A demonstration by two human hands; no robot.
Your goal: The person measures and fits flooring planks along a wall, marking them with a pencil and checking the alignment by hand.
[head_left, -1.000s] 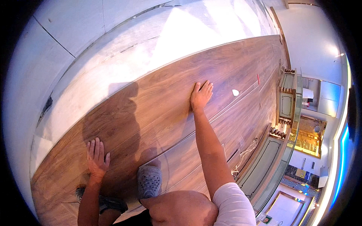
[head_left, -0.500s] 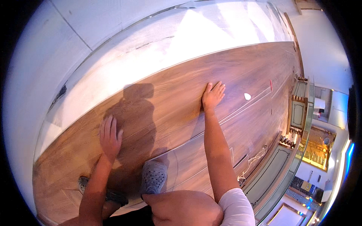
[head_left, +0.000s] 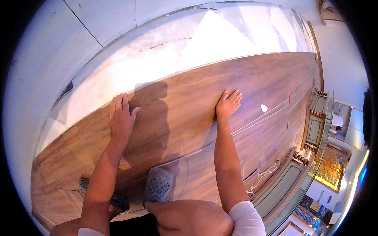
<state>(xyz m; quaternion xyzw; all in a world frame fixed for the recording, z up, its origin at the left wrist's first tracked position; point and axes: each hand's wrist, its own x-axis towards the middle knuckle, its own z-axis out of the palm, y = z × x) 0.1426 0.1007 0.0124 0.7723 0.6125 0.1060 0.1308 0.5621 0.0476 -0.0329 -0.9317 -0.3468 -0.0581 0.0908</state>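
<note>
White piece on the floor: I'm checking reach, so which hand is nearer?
Right. The right hand is left of the white piece; the left hand farther left, at the edge of the wood floor.

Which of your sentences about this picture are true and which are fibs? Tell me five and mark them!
1. The left hand has its fingertips near where the brown planks meet the white part. True.
2. The right hand is holding the white piece. False: the piece lies apart, to the hand's right.
3. The red strip is farther right than the white piece. True.
4. The clog by the knee is yellow. False: it's grey.
5. The clog has holes. True.
</note>
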